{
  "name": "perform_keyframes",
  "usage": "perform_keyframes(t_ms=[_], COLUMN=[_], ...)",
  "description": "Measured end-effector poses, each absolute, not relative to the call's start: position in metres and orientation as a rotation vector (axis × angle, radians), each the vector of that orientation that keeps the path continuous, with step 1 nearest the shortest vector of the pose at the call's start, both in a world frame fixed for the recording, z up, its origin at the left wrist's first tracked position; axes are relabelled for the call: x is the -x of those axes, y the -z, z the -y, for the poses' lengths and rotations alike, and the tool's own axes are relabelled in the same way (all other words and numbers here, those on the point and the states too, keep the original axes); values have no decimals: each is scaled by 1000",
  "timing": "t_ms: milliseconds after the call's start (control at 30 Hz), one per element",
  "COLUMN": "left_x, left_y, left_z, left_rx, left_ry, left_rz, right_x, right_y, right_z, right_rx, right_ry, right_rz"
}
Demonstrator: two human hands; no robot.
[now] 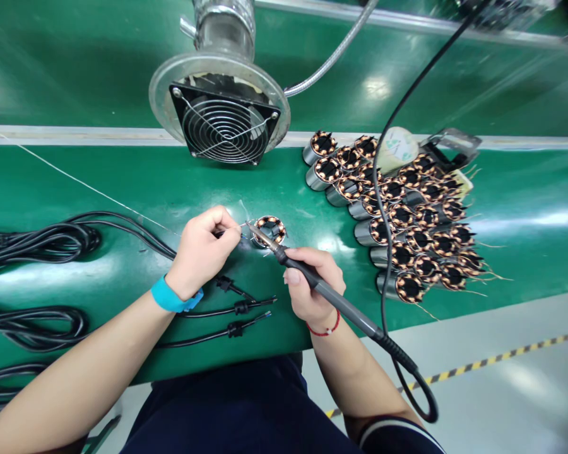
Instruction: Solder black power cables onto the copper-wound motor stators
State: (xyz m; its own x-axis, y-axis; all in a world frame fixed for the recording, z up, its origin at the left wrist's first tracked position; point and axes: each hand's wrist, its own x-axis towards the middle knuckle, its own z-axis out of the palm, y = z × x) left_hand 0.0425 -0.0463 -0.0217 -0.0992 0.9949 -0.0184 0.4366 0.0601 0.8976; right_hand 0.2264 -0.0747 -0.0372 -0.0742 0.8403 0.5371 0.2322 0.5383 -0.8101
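Stator (279, 228) between left grip (207, 249), tight on thin wire (245, 225), and right grip (316, 285), around soldering iron (350, 311)

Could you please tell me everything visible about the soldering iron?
The soldering iron has a dark grey handle, a slim metal-looking front and a ribbed rear sleeve, from which a black cable loops away. It slants above the bench, tip to the upper left. The right hand grips it near the front. Its tip is near the left hand, by the copper-wound ring; any contact there is too small to tell.
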Motion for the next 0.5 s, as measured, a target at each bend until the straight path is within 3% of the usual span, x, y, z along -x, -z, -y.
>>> perform_keyframes(t_ms=[500], left_x=[-43], left_y=[22], left_z=[46], left_rx=[-1451], left_ry=[-990], left_rz=[-1638], right_x=[-226], right_y=[37], right_z=[74], right_rx=[926], right_ry=[-631], right_rz=[1603])
